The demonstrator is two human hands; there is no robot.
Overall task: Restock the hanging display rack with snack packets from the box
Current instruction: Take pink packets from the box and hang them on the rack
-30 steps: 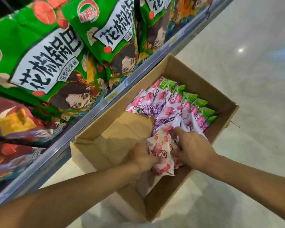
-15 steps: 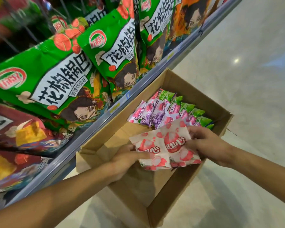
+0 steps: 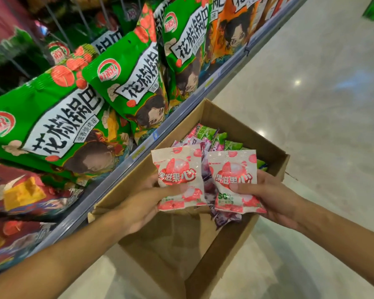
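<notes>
Head view, taken large to small: green hanging bags (image 3: 58, 130) fill the upper left of the frame above a grey shelf rail (image 3: 177, 124), and the display pegs that the small packets are meant for are blurred in the upper left corner, so where they must go I cannot tell. Below the rail, at centre, sits the open cardboard box (image 3: 268, 145), with more purple and green packets (image 3: 212, 137) stacked at its far end. Over the box the left hand (image 3: 143, 203) pinches one white-and-pink snack packet (image 3: 177, 175) with its thumb across the lower face, and the right hand (image 3: 274, 197) pinches a second packet (image 3: 233, 180) the same way; a purple packet (image 3: 225, 216) hangs behind and between them, and which grip holds it is hidden. That loose one is the likeliest to slip, dropping into the box or onto the pale floor (image 3: 311, 104) if either thumb eases. Glossy film held low by one thumb could also slide or fold as the packets rise. With both hands full, neither is free to steady a peg, so a hang hole may miss or tear.
</notes>
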